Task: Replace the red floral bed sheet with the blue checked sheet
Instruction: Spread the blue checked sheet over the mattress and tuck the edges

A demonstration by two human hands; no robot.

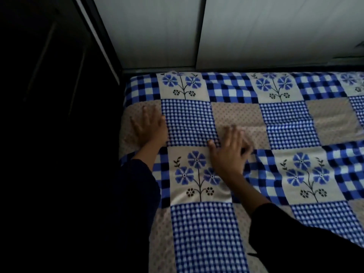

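Spreading your left hand [149, 129] and right hand [228, 154] flat, gripping nothing, on the blue checked floral-patch fabric sheet [285, 119] reaching the white panelled wall [157, 32], you are risking fresh wrinkles by pushing the raised crease [256, 128] unevenly.

Both hands, left hand [149, 129] and right hand [228, 154], press flat on the blue checked sheet [285, 119].

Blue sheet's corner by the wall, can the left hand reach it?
Probably yes. The left hand lies flat on the blue checked sheet a little short of that corner, fingers pointing roughly towards it, and only sheet lies between them. Nothing seems to block the way.
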